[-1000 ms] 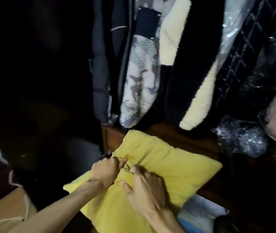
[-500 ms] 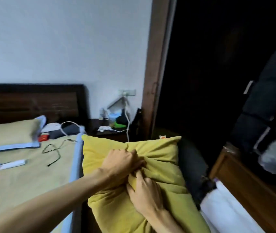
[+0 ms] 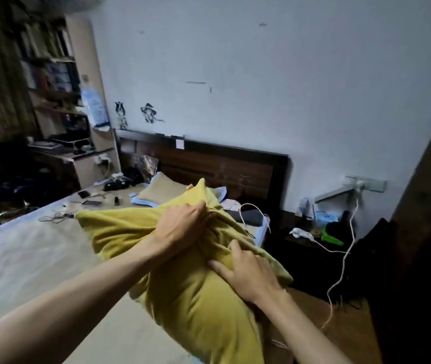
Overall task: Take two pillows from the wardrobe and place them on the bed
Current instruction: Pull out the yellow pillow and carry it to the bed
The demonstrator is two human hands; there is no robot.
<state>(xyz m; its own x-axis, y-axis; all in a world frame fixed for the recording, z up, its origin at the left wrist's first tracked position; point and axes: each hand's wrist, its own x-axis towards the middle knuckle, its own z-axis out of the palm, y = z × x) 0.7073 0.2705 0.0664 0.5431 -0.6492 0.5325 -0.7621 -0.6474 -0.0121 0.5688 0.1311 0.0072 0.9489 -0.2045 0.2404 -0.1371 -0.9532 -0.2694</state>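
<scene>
A yellow pillow (image 3: 188,292) hangs in the air over the right side of the bed (image 3: 25,261), bunched at its middle. My left hand (image 3: 183,227) clutches a fold of its fabric on top. My right hand (image 3: 248,274) grips the pillow's right side just below. A khaki pillow with a pale blue border (image 3: 162,190) lies at the head of the bed, by the dark wooden headboard (image 3: 235,169). The wardrobe shows only as a dark edge (image 3: 430,206) at the far right.
A dark bedside table (image 3: 311,237) with small items and a white cable (image 3: 340,264) stands right of the bed. Phones, cables and a dark bag (image 3: 119,182) are strewn on the far part of the bed. A desk and bookshelf (image 3: 59,101) fill the left corner.
The view has swung left from the wardrobe's hanging clothes to the bed. Both hands have carried the yellow pillow out of the wardrobe and over the mattress.
</scene>
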